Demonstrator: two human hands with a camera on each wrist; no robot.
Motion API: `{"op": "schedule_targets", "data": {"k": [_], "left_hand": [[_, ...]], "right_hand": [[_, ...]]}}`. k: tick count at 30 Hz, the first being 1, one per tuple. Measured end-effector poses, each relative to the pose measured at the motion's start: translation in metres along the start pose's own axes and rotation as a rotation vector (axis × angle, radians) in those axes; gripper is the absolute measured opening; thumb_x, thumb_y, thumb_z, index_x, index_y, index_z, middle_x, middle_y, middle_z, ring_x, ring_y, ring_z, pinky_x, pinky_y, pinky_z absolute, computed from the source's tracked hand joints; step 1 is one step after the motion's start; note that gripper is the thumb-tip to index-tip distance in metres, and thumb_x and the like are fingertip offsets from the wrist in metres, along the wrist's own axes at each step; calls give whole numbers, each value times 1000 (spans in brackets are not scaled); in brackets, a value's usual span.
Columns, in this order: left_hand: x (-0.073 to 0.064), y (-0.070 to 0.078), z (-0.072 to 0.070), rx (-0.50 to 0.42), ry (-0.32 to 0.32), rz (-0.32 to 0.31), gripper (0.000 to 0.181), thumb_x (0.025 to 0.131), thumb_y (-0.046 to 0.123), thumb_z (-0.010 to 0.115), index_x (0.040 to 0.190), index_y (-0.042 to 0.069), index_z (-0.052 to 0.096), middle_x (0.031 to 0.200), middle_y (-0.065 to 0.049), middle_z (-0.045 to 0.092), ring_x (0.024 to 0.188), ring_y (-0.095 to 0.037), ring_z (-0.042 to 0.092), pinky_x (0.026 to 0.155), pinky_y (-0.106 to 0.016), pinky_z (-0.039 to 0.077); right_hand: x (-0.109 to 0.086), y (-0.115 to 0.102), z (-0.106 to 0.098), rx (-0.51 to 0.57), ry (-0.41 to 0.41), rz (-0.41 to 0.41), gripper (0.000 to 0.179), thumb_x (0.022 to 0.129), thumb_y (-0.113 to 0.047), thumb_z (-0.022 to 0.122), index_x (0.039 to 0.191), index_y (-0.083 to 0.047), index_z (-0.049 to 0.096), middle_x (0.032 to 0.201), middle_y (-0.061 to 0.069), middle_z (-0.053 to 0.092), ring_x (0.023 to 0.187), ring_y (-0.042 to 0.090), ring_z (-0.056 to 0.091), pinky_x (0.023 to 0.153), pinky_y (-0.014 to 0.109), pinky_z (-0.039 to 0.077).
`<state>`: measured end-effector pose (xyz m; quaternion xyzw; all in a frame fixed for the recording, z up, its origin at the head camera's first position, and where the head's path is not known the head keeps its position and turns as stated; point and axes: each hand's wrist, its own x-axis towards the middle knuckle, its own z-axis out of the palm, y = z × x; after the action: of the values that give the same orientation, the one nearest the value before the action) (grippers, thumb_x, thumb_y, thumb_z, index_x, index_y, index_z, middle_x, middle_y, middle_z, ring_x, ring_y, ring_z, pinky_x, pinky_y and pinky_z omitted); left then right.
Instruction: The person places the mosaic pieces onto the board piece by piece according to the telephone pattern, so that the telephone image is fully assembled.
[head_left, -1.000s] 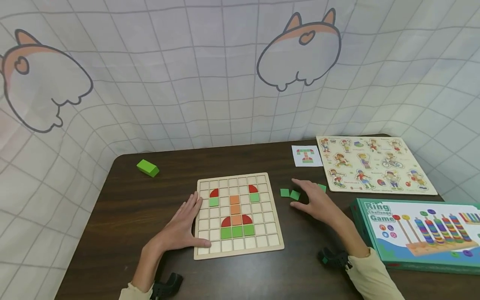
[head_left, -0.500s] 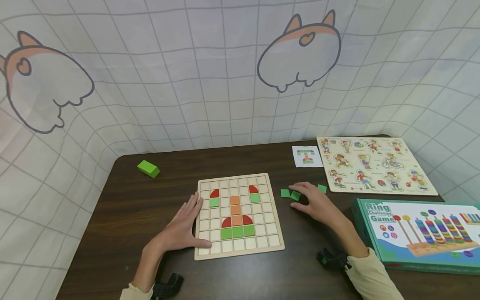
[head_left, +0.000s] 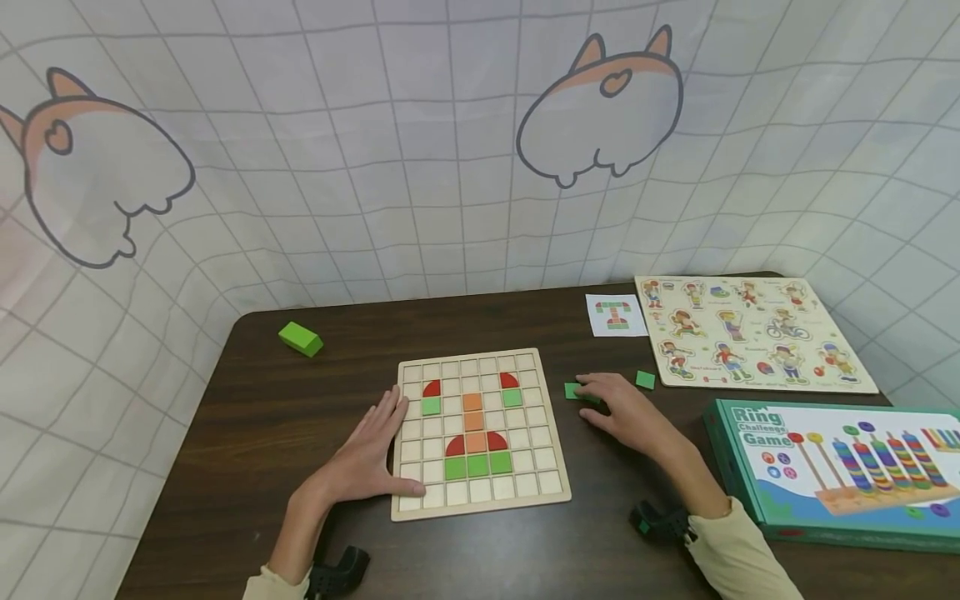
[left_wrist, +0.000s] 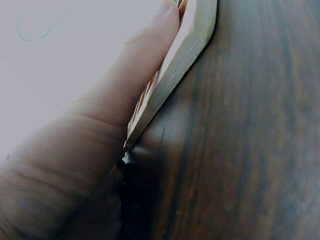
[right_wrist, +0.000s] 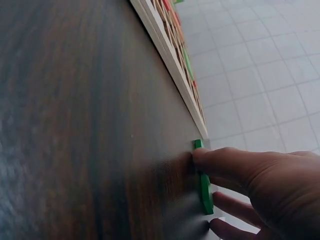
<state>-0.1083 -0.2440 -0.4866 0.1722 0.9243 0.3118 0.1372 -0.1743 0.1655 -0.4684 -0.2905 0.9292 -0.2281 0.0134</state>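
A pale wooden grid board (head_left: 551, 450) lies on the table, with red, green and orange pieces in some cells. My left hand (head_left: 363, 458) rests along its left side, fingers extended and thumb over the lower left corner. To the right of the board, my right hand (head_left: 626, 417) is lowered over the loose green tiles. One green square tile (right_wrist: 206, 195) lies between thumb and fingers in the right wrist view, thumb at its edge; in the head view the hand partly covers it. Another green tile (head_left: 571, 391) lies just left of the fingertips, and a third (head_left: 645, 380) lies beyond the knuckles.
A small card (head_left: 615, 316) with a coloured T pattern lies behind the right hand. Beside it are a picture puzzle board (head_left: 750, 333) and a green Ring Challenge Game box (head_left: 847, 475). A green block (head_left: 301, 339) sits at the far left. A patterned curtain (head_left: 450, 167) hangs behind.
My right hand has come down over the middle green tile, and its thumb and fingers have drawn closer together. The left hand has stayed on the board's edge.
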Motion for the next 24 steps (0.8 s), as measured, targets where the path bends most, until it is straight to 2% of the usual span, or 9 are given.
{"op": "schedule_targets", "data": {"k": [5, 8, 12, 16, 20, 24], "left_hand": [[0, 1, 0, 0, 1, 4, 127, 68, 59, 79, 157, 7, 5, 165, -12, -6, 153, -35, -2, 119, -59, 7], [0, 0, 1, 2, 2, 0, 127, 68, 60, 79, 157, 7, 6, 165, -12, -5, 153, -34, -2, 119, -59, 7], [0, 1, 1, 6, 3, -7, 127, 68, 61, 79, 157, 7, 6, 165, -13, -5, 153, -34, -2, 119, -59, 8], [0, 2, 0, 3, 5, 1, 127, 68, 59, 80, 157, 6, 6, 165, -13, -5, 153, -35, -2, 119, -59, 8], [0, 3, -1, 0, 17, 14, 127, 67, 58, 81, 156, 5, 7, 165, -14, -3, 153, -35, -1, 119, -59, 8], [0, 3, 1, -2, 15, 13, 127, 67, 58, 81, 156, 5, 7, 165, -14, -3, 153, -35, -1, 119, -59, 8]], "right_hand": [[0, -1, 3, -38, 62, -20, 9, 86, -9, 72, 94, -8, 69, 120, 17, 65, 114, 38, 58, 96, 51, 48], [0, -1, 7, -90, 113, -46, 10, 83, -9, 75, 86, -12, 67, 107, 10, 67, 107, 32, 60, 90, 46, 51], [1, -3, 9, -141, 184, -73, 13, 81, -12, 78, 83, -15, 66, 99, 4, 65, 101, 26, 59, 82, 40, 53], [7, -9, 5, -117, 235, -77, 13, 80, -14, 79, 86, -14, 68, 98, 3, 65, 98, 23, 59, 80, 39, 53], [28, -29, 5, -53, 220, -114, 13, 83, -16, 77, 93, -12, 70, 101, 4, 66, 98, 23, 60, 81, 39, 53], [58, -62, 14, 21, 117, -151, 14, 88, -19, 72, 100, -12, 71, 108, 4, 66, 105, 23, 60, 86, 39, 53]]}}
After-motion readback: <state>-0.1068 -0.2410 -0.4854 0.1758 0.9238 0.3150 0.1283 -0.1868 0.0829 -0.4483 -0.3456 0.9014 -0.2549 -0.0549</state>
